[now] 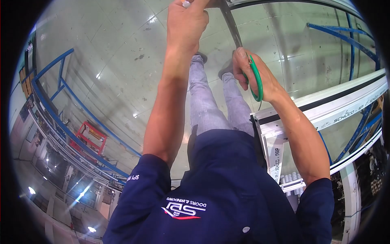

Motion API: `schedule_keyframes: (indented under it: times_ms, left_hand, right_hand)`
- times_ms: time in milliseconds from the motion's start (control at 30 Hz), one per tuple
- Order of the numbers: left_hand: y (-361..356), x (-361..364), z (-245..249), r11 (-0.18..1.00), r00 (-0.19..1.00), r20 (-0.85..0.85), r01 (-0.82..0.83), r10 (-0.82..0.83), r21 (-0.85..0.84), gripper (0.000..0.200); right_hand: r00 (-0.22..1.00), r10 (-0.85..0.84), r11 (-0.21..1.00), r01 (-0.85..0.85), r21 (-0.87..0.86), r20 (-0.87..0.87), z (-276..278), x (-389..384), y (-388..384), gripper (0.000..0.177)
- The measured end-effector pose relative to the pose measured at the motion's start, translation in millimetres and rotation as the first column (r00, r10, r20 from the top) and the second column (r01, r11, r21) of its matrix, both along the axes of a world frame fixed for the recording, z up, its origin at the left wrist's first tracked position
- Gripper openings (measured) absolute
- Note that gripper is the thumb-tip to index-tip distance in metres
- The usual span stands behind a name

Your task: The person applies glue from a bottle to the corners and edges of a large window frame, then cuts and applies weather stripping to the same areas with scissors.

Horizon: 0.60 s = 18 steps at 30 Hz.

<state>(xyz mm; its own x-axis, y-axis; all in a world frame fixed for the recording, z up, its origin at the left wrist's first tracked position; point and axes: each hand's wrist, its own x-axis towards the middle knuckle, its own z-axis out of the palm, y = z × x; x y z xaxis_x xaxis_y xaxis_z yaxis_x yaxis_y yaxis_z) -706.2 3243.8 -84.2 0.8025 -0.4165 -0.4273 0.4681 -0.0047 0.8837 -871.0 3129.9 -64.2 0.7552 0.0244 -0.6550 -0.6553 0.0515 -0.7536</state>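
My left hand (187, 26) is closed at the top edge of the view, its fingertips partly cut off. A small white bit (186, 4) shows at its fingers, which reach to the upper end of a dark, narrow strip (230, 24). That strip slants down to the thumb of my right hand (260, 75). My right hand is closed round scissors with a green loop handle (256, 77); the blades are hidden. Below my right hand and forearm lies a white frame profile (325, 118) with printed lettering and a black groove.
Another frame edge (284, 3) crosses the top right. Blue metal racks stand on the left (61, 81) and right (337, 34). A red cart (87, 140) is farther left. My legs stand on the tiled floor (122, 69), close beside the white profile.
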Motion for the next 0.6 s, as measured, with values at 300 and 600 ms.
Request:
schedule_keyframes:
  times_ms: [300,600]
  left_hand:
    - [-3.0,-3.3,5.6,0.999,0.996,0.087,0.0,-0.004,0.043,0.035]
    - [-0.1,-0.3,5.2,0.994,0.998,0.053,0.034,-0.04,0.1,0.034]
  right_hand:
    - [0.998,0.031,0.994,-0.026,-0.108,0.046,-1.2,-1.1,0.1,0.078]
    - [0.998,0.045,0.989,-0.037,-0.14,0.052,-4.2,-1.8,-0.1,0.078]
